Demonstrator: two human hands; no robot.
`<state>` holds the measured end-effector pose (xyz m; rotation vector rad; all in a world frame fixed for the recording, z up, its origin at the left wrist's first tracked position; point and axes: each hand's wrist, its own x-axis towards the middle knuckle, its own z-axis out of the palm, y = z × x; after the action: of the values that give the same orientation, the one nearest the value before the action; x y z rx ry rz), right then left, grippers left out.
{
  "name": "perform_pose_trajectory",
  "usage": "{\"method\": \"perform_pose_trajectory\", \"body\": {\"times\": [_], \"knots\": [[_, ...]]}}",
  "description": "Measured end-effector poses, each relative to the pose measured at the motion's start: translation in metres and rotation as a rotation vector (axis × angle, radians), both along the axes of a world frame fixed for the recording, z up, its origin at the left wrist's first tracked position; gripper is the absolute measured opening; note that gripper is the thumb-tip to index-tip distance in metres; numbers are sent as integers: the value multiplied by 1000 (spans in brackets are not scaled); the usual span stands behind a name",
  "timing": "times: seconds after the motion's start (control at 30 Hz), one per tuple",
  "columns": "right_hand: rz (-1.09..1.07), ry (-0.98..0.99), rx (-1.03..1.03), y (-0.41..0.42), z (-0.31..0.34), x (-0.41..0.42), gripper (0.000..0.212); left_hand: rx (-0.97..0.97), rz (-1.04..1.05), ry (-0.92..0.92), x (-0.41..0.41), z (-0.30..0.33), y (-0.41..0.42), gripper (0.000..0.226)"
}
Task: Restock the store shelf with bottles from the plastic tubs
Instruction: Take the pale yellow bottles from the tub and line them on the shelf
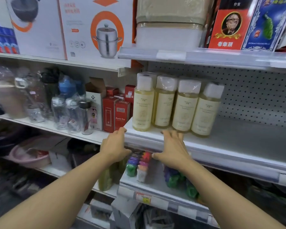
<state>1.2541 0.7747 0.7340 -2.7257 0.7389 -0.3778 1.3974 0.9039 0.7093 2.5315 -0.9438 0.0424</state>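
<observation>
Several pale yellow bottles (175,104) with white wrapped caps stand upright in a row at the left end of the white middle shelf (248,141). My left hand (115,146) hovers just in front of the shelf's left front corner, fingers relaxed and empty. My right hand (172,150) is spread open at the shelf's front edge, just below the second and third bottle, holding nothing. No plastic tub shows in this view.
The shelf stretches bare to the right of the bottles, backed by pegboard (257,95). Red boxes (117,113) and wrapped drinking bottles (69,109) fill the neighbouring shelf at left. Pot boxes (96,28) sit above; colourful goods (139,164) lie on the shelf below.
</observation>
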Motion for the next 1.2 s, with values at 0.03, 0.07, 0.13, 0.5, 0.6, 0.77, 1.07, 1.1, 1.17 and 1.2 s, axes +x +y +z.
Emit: {"method": "perform_pose_trajectory", "body": {"times": [0.03, 0.07, 0.13, 0.5, 0.6, 0.77, 1.07, 1.1, 1.17, 1.2], "knots": [[21, -5, 17, 0, -4, -3, 85, -5, 11, 12, -6, -2, 1, 75], [42, -5, 30, 0, -8, -6, 85, -15, 23, 24, -13, -5, 3, 74], [86, 14, 40, 0, -18, -13, 85, -26, 49, 43, -28, -13, 6, 73], [227, 223, 154, 15, -117, -58, 84, 136, 181, 246, -103, -112, 49, 78], [238, 292, 186, 22, -151, -66, 80, 182, 208, 315, -115, -143, 64, 75], [247, 416, 211, 35, -203, -76, 74, 243, 226, 431, -124, -196, 86, 73], [219, 619, 338, 73, -327, -85, 80, 394, 215, 639, -144, -323, 130, 76], [213, 637, 358, 77, -342, -87, 79, 408, 211, 648, -146, -336, 135, 75], [197, 667, 388, 85, -371, -90, 80, 421, 212, 672, -148, -363, 144, 74], [189, 684, 396, 88, -386, -91, 81, 423, 217, 689, -148, -377, 148, 74]]}}
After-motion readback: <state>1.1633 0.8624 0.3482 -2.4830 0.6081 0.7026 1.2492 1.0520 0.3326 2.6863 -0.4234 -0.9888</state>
